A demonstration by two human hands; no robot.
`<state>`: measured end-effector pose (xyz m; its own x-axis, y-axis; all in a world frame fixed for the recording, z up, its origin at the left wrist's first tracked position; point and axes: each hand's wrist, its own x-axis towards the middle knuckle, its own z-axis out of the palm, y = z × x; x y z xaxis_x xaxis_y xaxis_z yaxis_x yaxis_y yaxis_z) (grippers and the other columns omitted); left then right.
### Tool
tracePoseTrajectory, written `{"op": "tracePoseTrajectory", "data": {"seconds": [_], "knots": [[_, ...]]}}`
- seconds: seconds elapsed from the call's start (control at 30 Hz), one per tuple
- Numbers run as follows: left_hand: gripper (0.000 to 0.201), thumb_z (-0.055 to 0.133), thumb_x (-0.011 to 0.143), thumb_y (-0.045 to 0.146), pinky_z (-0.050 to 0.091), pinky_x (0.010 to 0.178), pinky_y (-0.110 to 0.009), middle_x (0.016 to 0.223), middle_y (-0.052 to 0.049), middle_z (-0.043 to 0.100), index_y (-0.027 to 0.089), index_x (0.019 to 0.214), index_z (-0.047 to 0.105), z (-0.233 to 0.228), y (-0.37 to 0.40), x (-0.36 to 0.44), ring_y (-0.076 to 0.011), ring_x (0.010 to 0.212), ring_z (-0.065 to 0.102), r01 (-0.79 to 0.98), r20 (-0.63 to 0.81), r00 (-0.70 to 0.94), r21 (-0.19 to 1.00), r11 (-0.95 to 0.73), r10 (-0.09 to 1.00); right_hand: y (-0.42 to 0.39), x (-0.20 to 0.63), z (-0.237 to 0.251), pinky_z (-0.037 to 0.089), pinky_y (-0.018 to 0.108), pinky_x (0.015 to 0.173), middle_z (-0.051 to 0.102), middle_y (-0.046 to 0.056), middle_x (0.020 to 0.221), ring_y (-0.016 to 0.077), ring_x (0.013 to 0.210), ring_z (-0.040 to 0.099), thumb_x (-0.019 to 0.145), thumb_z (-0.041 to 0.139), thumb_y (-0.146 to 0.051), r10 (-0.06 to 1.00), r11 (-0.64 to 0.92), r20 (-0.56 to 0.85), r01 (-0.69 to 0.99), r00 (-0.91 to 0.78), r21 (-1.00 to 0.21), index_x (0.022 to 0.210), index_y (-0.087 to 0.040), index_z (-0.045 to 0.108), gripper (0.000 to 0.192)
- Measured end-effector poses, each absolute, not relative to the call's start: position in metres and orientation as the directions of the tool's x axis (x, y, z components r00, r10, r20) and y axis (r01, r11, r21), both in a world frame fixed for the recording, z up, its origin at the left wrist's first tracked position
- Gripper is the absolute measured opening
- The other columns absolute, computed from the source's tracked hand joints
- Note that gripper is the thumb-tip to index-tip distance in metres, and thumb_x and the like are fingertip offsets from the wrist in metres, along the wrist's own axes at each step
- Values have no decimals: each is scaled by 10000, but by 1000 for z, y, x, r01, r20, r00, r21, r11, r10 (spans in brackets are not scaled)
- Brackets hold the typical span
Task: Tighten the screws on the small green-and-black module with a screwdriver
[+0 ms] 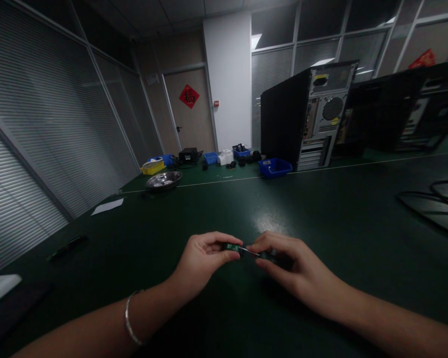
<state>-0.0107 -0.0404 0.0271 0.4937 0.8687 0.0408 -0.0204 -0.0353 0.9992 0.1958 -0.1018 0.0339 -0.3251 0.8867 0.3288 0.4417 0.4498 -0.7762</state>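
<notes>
Over the dark green table (164,223), my left hand (203,258) pinches a small green circuit board (232,246) between thumb and fingers. From the other side, my right hand (294,261) grips a slim metal tool (250,251) between thumb and fingertips. The tool's thin end meets the board's right edge or lies just beside it; I cannot tell which. Its exact kind is unclear, as the fingers cover most of it. Both hands are close together at the middle of the view.
A metal bowl (163,181), a yellow bin (153,166) and a blue bin (275,168) stand toward the back. A black computer case (283,119) rises at back right. Black cables (414,209) curl at the right. Paper (107,206) and a dark pen-like object (67,247) lie left.
</notes>
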Motion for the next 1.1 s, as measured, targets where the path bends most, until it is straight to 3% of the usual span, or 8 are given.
{"op": "tracePoseTrajectory", "data": {"seconds": [0.13,0.3,0.6,0.8,0.9,1.1], "knots": [[222,790,654,113,532,770,-251,876,-36,763,161,867,752,27,-41,-10,-153,827,698,-19,12,494,1000,-3,869,-101,196,33,469,316,740,653,39,951,180,861,609,898,564,-164,887,448,327,439,-325,-779,1019,-202,664,161],[206,784,660,109,534,821,-271,893,-41,755,153,859,755,30,-45,-9,-168,867,695,-4,84,495,995,-95,865,-101,196,33,465,324,751,649,45,949,186,872,605,891,567,-145,878,468,342,455,-334,-757,1015,-196,666,167],[212,791,666,126,534,819,-273,913,-53,762,143,871,738,29,-43,-8,-163,853,697,-41,10,517,999,13,856,-103,194,35,465,306,738,654,46,946,176,852,607,894,570,-170,886,454,339,450,-315,-769,1016,-190,668,157],[226,760,717,172,520,758,-255,952,-52,743,156,939,717,30,-43,-7,-160,855,678,0,-8,418,1000,9,908,-105,193,39,478,285,696,667,36,929,165,800,609,896,552,-162,905,423,318,523,-283,-740,1047,-197,657,187],[256,755,729,198,511,734,-260,983,-59,735,165,979,710,28,-42,-7,-168,853,670,-1,0,398,1000,0,918,-109,190,42,497,296,751,680,44,965,177,856,627,905,538,-167,898,437,328,502,-295,-746,1066,-199,656,203],[262,699,801,247,498,843,-291,1015,-81,735,153,1046,709,32,-46,-6,-159,870,655,-59,-20,460,997,53,888,-110,189,39,487,325,906,667,54,1105,183,1017,622,907,532,-131,841,533,399,433,-365,-727,1196,-231,621,319]]}}
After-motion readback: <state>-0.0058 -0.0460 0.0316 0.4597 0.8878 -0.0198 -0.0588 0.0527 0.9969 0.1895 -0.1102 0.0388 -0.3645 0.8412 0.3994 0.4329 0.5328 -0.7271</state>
